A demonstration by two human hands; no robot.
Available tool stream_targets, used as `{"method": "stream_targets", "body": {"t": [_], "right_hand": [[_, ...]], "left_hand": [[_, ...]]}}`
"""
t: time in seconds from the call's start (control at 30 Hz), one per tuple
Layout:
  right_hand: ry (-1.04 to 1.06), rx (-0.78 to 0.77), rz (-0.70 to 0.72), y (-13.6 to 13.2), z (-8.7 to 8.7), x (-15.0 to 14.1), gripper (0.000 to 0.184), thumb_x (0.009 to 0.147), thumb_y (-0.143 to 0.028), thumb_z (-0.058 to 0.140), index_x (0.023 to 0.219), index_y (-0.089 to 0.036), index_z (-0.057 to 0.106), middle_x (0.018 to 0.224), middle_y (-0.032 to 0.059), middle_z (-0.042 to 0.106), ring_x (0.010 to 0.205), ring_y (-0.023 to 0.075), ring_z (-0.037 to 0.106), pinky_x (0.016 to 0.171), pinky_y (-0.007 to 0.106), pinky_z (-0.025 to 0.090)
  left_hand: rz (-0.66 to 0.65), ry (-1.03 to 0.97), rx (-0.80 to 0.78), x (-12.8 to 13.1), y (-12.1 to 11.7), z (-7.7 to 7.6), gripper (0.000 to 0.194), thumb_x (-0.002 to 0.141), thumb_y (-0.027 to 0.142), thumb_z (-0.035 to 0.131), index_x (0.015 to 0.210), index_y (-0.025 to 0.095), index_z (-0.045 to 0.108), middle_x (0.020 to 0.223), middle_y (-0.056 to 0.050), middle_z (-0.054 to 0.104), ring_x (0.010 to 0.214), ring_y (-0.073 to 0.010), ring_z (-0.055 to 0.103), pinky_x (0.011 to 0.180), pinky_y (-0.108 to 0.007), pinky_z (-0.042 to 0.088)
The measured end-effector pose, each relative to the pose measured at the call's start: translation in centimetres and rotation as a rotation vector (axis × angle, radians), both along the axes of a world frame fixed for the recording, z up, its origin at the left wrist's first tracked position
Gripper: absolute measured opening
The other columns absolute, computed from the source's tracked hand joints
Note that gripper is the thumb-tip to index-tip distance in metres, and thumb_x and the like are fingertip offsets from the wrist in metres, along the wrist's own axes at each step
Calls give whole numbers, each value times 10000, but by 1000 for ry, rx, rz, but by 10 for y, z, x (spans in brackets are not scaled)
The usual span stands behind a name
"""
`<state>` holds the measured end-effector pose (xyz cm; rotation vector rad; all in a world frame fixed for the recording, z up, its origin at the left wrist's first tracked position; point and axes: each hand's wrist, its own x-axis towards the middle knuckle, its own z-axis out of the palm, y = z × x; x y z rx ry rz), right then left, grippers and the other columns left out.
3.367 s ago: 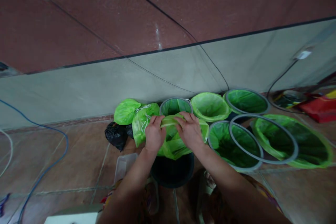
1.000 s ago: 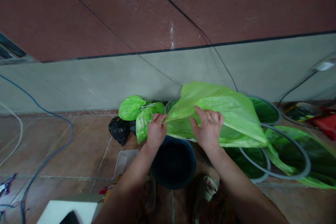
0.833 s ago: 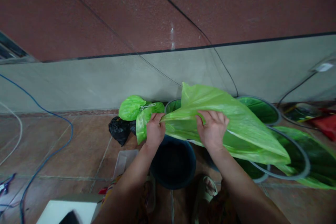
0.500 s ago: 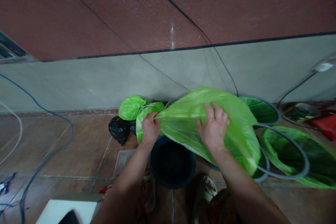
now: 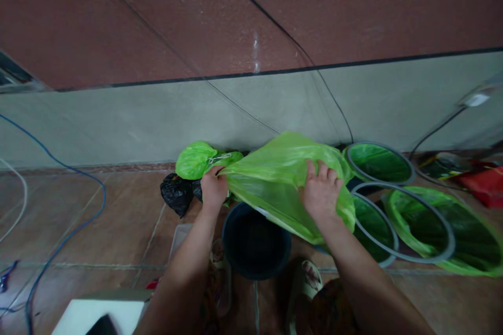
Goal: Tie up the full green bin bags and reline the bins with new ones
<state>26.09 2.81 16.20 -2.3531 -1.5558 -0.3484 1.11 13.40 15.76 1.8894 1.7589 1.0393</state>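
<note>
A light green plastic bag stretches across the middle, wide at the right and bunched to a narrow end at the left. My left hand is closed on that bunched end. Against the bag's wide part lies my right hand, fingers apart and slightly bent, palm turned away from me. A dark round bucket stands on the floor below the bag, which covers part of its far rim. Just behind my left hand, a tied green bag leans by the wall.
Several bins with green liners and grey rings, including a grey ring, stand at the right. Black bags lie at the left. A blue cable crosses the floor near a white box. Behind everything runs a wall.
The green bag's wide end has drawn in leftward, uncovering more of the bins and rings. My left hand has moved slightly left with the bunched end; my right hand stays on the bag.
</note>
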Motion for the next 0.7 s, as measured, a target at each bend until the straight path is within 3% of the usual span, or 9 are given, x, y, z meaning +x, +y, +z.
{"method": "stream_targets", "body": {"t": [0.1,0.2,0.3,0.47,0.6,0.7], "right_hand": [[-47,-78,33,-3,-3,-3,679,781,-161,527,1452,-125,428,1434,239,469,1254,405,428,940,587,395],[-70,-150,59,-5,-14,-7,699,776,-118,517,1466,-155,411,1498,208,426,1391,388,314,1043,651,294],[-79,-182,68,-6,-20,-8,657,801,-74,469,1449,-178,440,1498,183,443,1412,367,311,1058,671,265],[-49,-82,15,-4,-8,3,464,901,-93,353,1288,-138,605,1280,185,619,1193,346,526,1017,587,353],[86,37,-30,-3,3,19,420,828,-88,426,1163,-145,672,1159,148,678,1012,290,609,866,430,464],[182,99,-93,-5,5,34,433,774,-122,466,1149,-157,679,1117,136,689,903,270,644,751,370,479]], "left_hand": [[78,-45,-62,-9,6,3,383,780,109,474,1036,129,759,1020,-108,763,952,-252,708,911,-379,538],[117,-90,-97,-16,9,6,377,772,118,484,1025,118,763,1002,-110,766,946,-256,708,905,-382,539],[140,-87,-109,-21,11,8,383,759,116,486,1022,112,764,995,-106,767,941,-251,707,902,-370,537],[202,-63,-104,-28,13,10,398,766,121,474,1041,111,761,989,-105,764,925,-242,699,890,-348,527],[257,24,-104,-33,11,15,391,789,134,466,1048,104,758,915,-119,756,855,-252,701,838,-357,531],[290,121,-74,-40,11,18,378,792,126,468,1037,104,755,858,-123,745,850,-266,697,845,-376,523]]}}
